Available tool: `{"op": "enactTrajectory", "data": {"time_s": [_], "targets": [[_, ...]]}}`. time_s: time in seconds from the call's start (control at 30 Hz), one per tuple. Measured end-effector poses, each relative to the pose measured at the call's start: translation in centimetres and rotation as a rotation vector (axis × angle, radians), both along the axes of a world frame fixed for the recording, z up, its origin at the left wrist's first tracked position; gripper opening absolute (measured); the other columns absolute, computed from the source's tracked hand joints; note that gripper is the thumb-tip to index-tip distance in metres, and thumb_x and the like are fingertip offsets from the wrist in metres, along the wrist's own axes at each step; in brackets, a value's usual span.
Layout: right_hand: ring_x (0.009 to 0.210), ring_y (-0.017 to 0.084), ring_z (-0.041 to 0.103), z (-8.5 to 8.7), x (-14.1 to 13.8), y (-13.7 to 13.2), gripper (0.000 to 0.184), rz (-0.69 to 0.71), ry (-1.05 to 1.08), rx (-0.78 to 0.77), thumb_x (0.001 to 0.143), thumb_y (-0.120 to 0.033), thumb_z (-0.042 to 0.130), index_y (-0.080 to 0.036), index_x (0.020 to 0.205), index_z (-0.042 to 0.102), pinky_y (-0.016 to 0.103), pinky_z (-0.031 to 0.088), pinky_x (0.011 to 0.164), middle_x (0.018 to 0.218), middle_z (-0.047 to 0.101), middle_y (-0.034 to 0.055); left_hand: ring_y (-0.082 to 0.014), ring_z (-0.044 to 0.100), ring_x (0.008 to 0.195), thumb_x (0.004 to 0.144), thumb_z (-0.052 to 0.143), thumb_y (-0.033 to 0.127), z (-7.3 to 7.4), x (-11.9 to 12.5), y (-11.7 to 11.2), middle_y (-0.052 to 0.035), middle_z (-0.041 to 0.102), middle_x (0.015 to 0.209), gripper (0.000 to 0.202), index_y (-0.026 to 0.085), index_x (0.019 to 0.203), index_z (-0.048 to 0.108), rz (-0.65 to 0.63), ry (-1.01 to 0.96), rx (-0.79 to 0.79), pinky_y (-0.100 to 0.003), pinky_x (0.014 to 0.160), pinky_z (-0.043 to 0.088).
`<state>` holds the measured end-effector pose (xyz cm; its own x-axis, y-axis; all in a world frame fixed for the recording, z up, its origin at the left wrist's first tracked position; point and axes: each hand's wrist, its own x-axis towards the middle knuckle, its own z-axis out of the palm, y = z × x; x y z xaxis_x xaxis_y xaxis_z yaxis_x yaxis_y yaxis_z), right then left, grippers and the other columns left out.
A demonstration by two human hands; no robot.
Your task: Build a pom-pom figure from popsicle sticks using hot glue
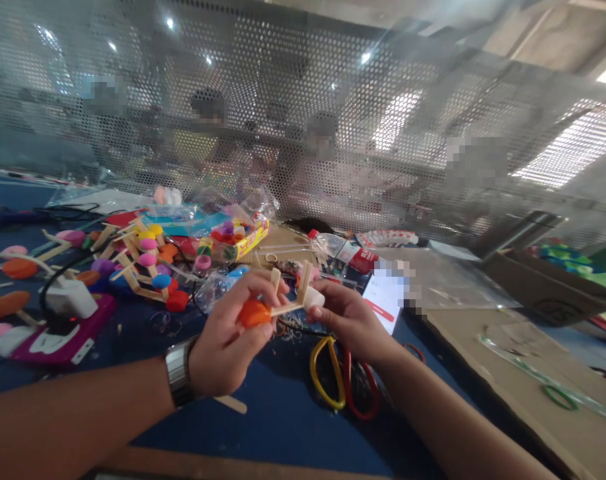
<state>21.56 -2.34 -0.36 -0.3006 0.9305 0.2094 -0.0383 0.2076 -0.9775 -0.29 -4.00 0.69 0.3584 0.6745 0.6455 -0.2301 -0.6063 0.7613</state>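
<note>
Between my two hands is a small craft-stick frame (286,309) with upright wooden pieces. At its left end an orange cap-like piece (255,313) sits in the fingers of my left hand (227,340), which wears a metal watch. My right hand (355,320) pinches a white rounded piece (313,298) at the frame's other end. Just below the right hand lie scissors with one yellow handle loop (327,373) and one red loop (361,387). A loose craft stick (231,404) rests on the blue tabletop under my left wrist.
Left of my hands is a pile of stick frames with coloured caps (147,260). A purple power strip (65,333) holds a white charger. Behind stand a bottle (343,250) and a lit phone (385,293); a cardboard box (547,283) is at right. A perforated metal screen (283,87) closes the back.
</note>
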Motion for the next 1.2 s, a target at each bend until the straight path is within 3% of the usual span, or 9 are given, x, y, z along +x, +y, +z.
{"op": "enactTrajectory", "data": {"time_s": [0.17, 0.27, 0.43, 0.53, 0.73, 0.87, 1.07, 1.2], "targets": [[0.063, 0.013, 0.057, 0.0, -0.2, -0.1, 0.038, -0.146, 0.078, 0.078, 0.068, -0.049, 0.089, -0.023, 0.086, 0.067, 0.027, 0.049, 0.061, 0.073, 0.064, -0.0017, -0.0153, 0.057, 0.100, 0.080, 0.067, 0.011, -0.9, 0.6, 1.1, -0.0052, 0.051, 0.122, 0.044, 0.027, 0.113, 0.043, 0.149, -0.143, -0.210, -0.030, 0.084, 0.054], [0.069, 0.016, 0.061, 0.2, -0.4, -0.4, 0.039, -0.190, 0.063, 0.147, 0.067, -0.051, 0.089, -0.024, 0.084, 0.066, 0.030, 0.052, 0.065, 0.078, 0.066, 0.0001, -0.0135, 0.059, 0.092, 0.077, 0.073, 0.014, -0.9, 0.7, 1.5, -0.0034, 0.055, 0.110, 0.046, 0.024, 0.113, 0.046, 0.124, -0.071, -0.313, -0.027, 0.081, 0.054], [0.079, 0.019, 0.065, 0.4, -0.5, -0.8, 0.036, -0.194, 0.004, 0.247, 0.071, -0.049, 0.087, -0.025, 0.091, 0.069, 0.035, 0.054, 0.072, 0.087, 0.070, 0.0031, -0.0106, 0.055, 0.066, 0.079, 0.078, 0.023, -0.4, 0.6, 1.4, 0.0028, 0.057, 0.080, 0.039, 0.022, 0.108, 0.052, 0.025, -0.002, -0.438, -0.022, 0.059, 0.051], [0.079, 0.018, 0.064, 0.2, -0.5, -0.8, 0.032, -0.216, 0.007, 0.309, 0.073, -0.045, 0.087, -0.025, 0.093, 0.071, 0.033, 0.054, 0.069, 0.091, 0.069, 0.0036, -0.0097, 0.053, 0.063, 0.079, 0.080, 0.027, -0.4, 0.8, 1.4, 0.0030, 0.058, 0.075, 0.034, 0.020, 0.103, 0.058, 0.023, -0.023, -0.467, -0.021, 0.057, 0.049], [0.085, 0.021, 0.065, -0.1, -0.5, -0.8, 0.028, -0.247, -0.017, 0.368, 0.074, -0.043, 0.087, -0.026, 0.091, 0.072, 0.034, 0.054, 0.072, 0.092, 0.070, 0.0047, -0.0128, 0.059, 0.069, 0.076, 0.085, 0.033, -0.6, 0.8, 1.5, -0.0008, 0.066, 0.079, 0.028, 0.017, 0.092, 0.068, 0.081, -0.008, -0.425, -0.025, 0.062, 0.052], [0.081, 0.020, 0.065, 0.0, -0.6, -1.0, 0.028, -0.244, -0.040, 0.387, 0.074, -0.043, 0.087, -0.026, 0.091, 0.072, 0.032, 0.054, 0.069, 0.090, 0.071, 0.0049, -0.0150, 0.062, 0.069, 0.081, 0.080, 0.035, -0.4, 0.6, 1.5, -0.0027, 0.070, 0.083, 0.024, 0.019, 0.096, 0.072, 0.078, 0.057, -0.318, -0.027, 0.062, 0.053], [0.073, 0.018, 0.064, 0.4, -0.5, -0.9, 0.034, -0.216, 0.006, 0.252, 0.072, -0.048, 0.086, -0.023, 0.086, 0.068, 0.033, 0.054, 0.069, 0.083, 0.070, 0.0028, -0.0140, 0.064, 0.074, 0.077, 0.084, 0.032, -0.7, 0.7, 1.7, -0.0001, 0.067, 0.087, 0.033, 0.022, 0.101, 0.064, 0.044, -0.050, -0.330, -0.026, 0.066, 0.056], [0.069, 0.016, 0.061, 0.5, -0.3, -0.7, 0.037, -0.238, 0.013, 0.169, 0.070, -0.050, 0.087, -0.022, 0.084, 0.067, 0.032, 0.052, 0.066, 0.077, 0.068, 0.0017, -0.0133, 0.063, 0.079, 0.078, 0.082, 0.036, -0.7, 0.7, 1.8, -0.0012, 0.067, 0.095, 0.036, 0.022, 0.104, 0.063, 0.161, -0.073, -0.265, -0.027, 0.075, 0.056]]}}
